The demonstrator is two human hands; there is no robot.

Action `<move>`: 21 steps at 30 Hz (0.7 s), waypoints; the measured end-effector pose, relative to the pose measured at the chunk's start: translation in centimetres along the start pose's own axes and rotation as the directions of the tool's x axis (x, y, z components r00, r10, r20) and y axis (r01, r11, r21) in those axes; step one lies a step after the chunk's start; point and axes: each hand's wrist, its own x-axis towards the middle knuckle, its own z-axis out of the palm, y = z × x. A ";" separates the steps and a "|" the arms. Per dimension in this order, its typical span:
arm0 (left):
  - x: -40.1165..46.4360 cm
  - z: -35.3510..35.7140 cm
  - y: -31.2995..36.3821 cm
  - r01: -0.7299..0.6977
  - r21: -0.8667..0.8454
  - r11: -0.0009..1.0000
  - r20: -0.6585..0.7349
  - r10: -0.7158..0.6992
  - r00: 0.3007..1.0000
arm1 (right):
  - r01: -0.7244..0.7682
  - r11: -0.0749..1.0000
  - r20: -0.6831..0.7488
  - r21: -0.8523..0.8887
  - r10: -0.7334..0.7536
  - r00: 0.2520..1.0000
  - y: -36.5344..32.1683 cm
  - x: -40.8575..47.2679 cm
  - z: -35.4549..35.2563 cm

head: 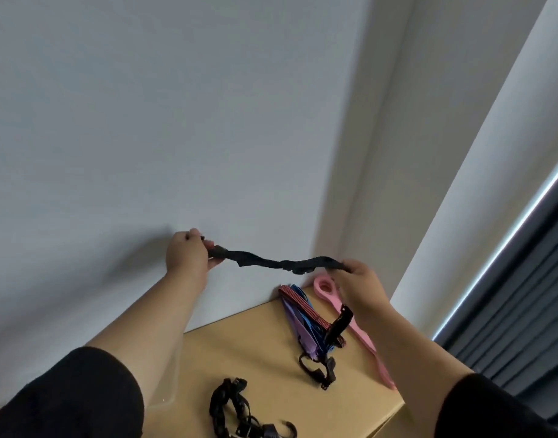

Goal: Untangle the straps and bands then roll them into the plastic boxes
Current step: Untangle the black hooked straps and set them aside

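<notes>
Both hands are holding a black strap [280, 263] in the air: left hand [187, 256] fingers are pinching one end, right hand [359, 284] fingers are clamping the other. Below the fingers, coloured bands [303, 314], a pink band [359, 330] and black straps [233, 409] are lying on the table [246, 349].

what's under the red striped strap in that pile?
The red striped strap lies on top of purple straps and blue straps on the table. A black buckle strap covers its near end, so what lies beneath there is hidden.

Tan table [255, 349], pink band [350, 320], coloured straps [303, 314], black straps [230, 406]
</notes>
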 end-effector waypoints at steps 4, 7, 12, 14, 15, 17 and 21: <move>2.5 -3.6 -4.5 0.292 -0.066 0.954 -0.130 -0.298 0.946 | 0.121 0.945 0.114 -0.303 -0.090 0.989 -2.0 0.2 -1.2; 2.5 -4.5 -8.0 0.431 0.187 0.883 -0.109 -0.417 0.902 | 0.140 0.950 0.144 -0.278 -0.103 0.984 -2.1 0.0 -0.7; -1.1 -3.2 -10.7 0.195 0.781 0.594 0.109 -0.437 0.893 | 0.204 0.938 0.232 -0.280 -0.141 0.963 -2.9 -0.5 1.6; -2.9 -1.9 -9.5 -0.112 0.735 0.669 0.401 -0.296 0.867 | 0.219 0.934 0.230 -0.281 -0.156 0.961 -3.6 -0.5 2.5; -4.2 -1.1 -8.5 -0.219 0.577 0.787 0.590 -0.216 0.778 | 0.221 0.931 0.228 -0.290 -0.157 0.961 -4.0 -0.6 2.7; -7.1 0.6 -6.3 -0.315 0.262 0.912 0.845 -0.059 0.532 | 0.224 0.923 0.253 -0.313 -0.146 0.956 -5.0 -0.6 3.1; -9.5 3.1 -4.6 -0.304 0.079 0.949 0.915 0.052 0.400 | 0.226 0.901 0.256 -0.370 -0.136 0.957 -7.0 -0.6 2.5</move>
